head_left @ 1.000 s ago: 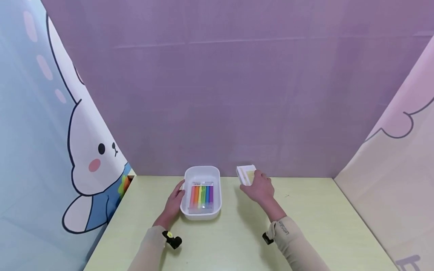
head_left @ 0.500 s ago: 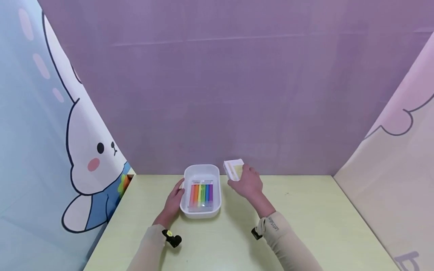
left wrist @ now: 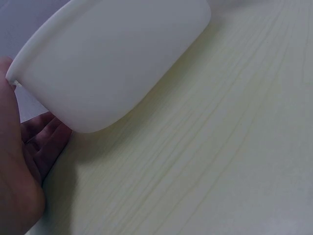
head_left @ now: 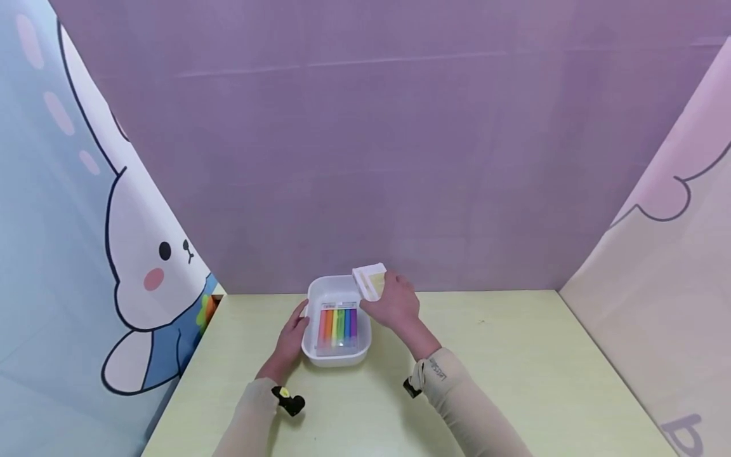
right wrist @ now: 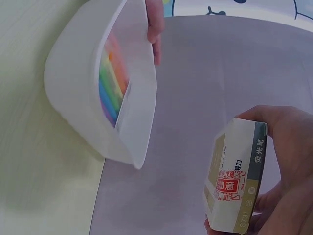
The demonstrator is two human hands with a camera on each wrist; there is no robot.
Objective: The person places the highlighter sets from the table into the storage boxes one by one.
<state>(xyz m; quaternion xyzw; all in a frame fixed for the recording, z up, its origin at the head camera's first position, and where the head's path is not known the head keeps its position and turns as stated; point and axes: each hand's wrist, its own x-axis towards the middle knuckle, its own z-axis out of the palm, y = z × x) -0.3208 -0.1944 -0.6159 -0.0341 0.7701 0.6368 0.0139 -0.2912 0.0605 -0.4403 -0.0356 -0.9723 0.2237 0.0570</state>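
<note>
A white plastic bin (head_left: pixel 335 362) stands on the table with a flat clear pack of rainbow-coloured sticks (head_left: pixel 338 327) inside. My left hand (head_left: pixel 290 343) holds the bin's left side, thumb by the rim and fingers lower along the wall, as the left wrist view shows. My right hand (head_left: pixel 394 301) grips a white and tan highlighter box (head_left: pixel 370 280) by its sides. That box hangs over the bin's far right corner in the head view. A red stamp and printed characters show on the box's end (right wrist: pixel 237 181) in the right wrist view.
The pale wood-grain table (head_left: pixel 491 368) extends to both sides and ends at a purple cloth backdrop (head_left: pixel 365 158). Printed cloths hang at the left, with a cartoon rabbit (head_left: pixel 151 273), and at the right (head_left: pixel 674 285).
My right hand has carried the highlighter box leftward, from beside the bin to above its far right corner. The left hand and the bin have stayed in place.
</note>
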